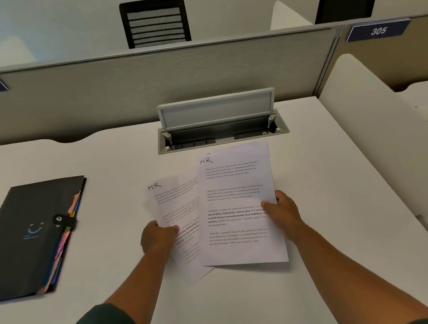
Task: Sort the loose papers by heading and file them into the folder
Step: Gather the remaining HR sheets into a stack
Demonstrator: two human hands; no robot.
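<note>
An office cubicle: grey partition panels at the back, two black chairs beyond them, and a wide white desk (314, 178) filling most of the view. Set into the desk near the partition is a cable tray (222, 132) with its lid propped open. At the left of the desk lies the black folder (24, 237) — closed with its snap strap fastened, coloured divider tabs showing along its right edge (an expanding type, by the look of it).

Well apart from it, near the desk's middle, the two sheets are in hand. The right hand (284, 213) pinches the right edge of the upper sheet (238, 206), thumb on top; the left hand (158, 236) grips the left edge of the lower sheet (175, 207), which is tilted and partly tucked under the other. Both carry a handwritten "HR" heading at top left.

The step looks like matching by heading — these two belong together. Next would likely be squaring them into one stack, then freeing a hand to unsnap the folder and find the right divider.
</note>
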